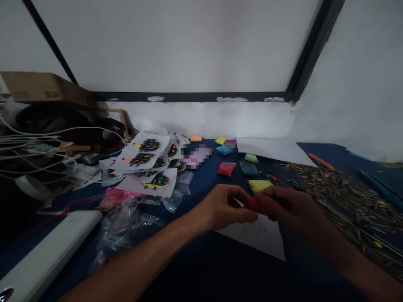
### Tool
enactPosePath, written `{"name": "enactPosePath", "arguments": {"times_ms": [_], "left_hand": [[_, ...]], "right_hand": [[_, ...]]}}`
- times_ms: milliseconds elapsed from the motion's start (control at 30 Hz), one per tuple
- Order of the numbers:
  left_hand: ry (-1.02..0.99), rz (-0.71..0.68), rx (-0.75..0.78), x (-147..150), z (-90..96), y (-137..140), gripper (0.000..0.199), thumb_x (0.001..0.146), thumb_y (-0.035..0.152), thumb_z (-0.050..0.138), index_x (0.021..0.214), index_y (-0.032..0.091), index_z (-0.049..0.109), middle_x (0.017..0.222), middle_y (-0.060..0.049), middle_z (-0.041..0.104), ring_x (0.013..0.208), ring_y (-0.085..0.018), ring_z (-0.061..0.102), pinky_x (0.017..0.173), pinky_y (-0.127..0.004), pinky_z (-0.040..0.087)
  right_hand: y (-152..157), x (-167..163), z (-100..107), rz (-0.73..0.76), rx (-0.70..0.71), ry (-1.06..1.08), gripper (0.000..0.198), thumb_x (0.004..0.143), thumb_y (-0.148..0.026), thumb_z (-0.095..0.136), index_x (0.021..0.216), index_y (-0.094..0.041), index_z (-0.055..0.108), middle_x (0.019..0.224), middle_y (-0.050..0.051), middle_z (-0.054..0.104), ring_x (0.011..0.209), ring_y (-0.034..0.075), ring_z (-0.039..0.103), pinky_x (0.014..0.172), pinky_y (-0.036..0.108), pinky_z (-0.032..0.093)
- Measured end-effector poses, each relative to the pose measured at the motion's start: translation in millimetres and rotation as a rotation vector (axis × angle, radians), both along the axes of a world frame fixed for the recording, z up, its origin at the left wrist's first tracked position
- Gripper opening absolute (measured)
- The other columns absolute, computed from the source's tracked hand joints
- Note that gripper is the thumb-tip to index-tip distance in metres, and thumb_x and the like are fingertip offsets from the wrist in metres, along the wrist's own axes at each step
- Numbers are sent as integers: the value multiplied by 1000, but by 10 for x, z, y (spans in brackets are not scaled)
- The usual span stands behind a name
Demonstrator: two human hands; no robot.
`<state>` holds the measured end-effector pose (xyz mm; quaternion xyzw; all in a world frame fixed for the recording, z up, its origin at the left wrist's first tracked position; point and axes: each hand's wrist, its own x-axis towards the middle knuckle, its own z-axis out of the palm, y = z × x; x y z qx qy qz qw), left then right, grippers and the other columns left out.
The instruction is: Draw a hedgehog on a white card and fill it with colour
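The blue surface (201, 268) fills my view, largest of all, running out to the white wall at twelve o'clock. Across it from two to four o'clock spreads a wide heap of thin dark sticks (352, 201), some tipped with colour. At ten o'clock lies a pile of white cards (147, 161), each carrying a dark cluster with bright dots, and below them, at eight o'clock, a scatter of clear plastic bags (126, 230). A white sheet of paper (261, 237) lies directly under my hands, near the middle.

My left hand (225, 207) and right hand (285, 205) meet just above that sheet. The fingers of both are closed together on a small pink packet (253, 204), pinched between them (most of it is hidden, so I can't tell its shape).

Beyond my hands, toward twelve o'clock, small packets of coloured powder sit apart on the surface: a yellow packet (260, 185) just past my knuckles, a red packet (226, 168), a teal packet (248, 168), and a green packet (251, 158) farther back.
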<state>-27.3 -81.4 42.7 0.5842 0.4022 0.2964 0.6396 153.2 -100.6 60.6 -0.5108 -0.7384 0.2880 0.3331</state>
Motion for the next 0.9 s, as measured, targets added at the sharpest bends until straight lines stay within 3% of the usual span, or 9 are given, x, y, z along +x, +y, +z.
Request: {"name": "enactPosePath", "arguments": {"times_ms": [100,167,300,467,633,767,900], "left_hand": [[-74,23,31,-26,-33,42,26,71,35,72,78,11,63,67,-3,63,59,-10,56,58,-22,44],[-111,45,58,-37,-52,61,27,73,38,70,77,11,64,69,-4,64,59,-10,56,57,-22,45],[-122,85,67,-38,-48,61,27,73,37,70,79,12,64,66,-3,63,54,-9,54,53,-22,44],[-115,92,78,-40,-43,60,27,73,37,69,79,12,63,61,-2,62,51,-10,55,49,-21,44],[-66,22,85,-49,-74,69,28,76,39,67,83,12,63,64,-2,63,52,-10,58,49,-19,43],[-63,-48,66,-45,-49,45,28,77,36,65,90,11,64,69,-4,66,53,-10,60,49,-19,44],[36,-38,67,-78,28,43,31,84,29,57,109,11,58,83,-8,69,47,-11,61,44,-21,44]], "right_hand": [[0,10,14,-28,-49,64,29,87,-42,49,94,-19,66,53,-2,58,49,13,55,46,23,44],[-7,8,26,-41,-90,88,31,84,-44,54,100,-19,64,56,-1,61,50,13,57,45,24,45],[-10,1,22,3,-166,136,25,77,-42,65,87,-20,64,66,1,66,51,12,57,47,23,46],[19,56,-14,101,-207,104,26,76,-40,67,90,-19,65,70,2,68,55,12,59,49,23,46],[53,112,-26,60,-129,7,35,79,-46,63,102,-20,67,76,4,71,55,14,61,49,26,49],[44,79,7,78,-68,62,25,79,-43,64,86,-20,70,77,5,72,67,17,66,58,27,53],[45,110,75,96,-68,-13,24,82,-44,61,80,-21,69,71,2,69,63,15,63,54,25,49]]}}
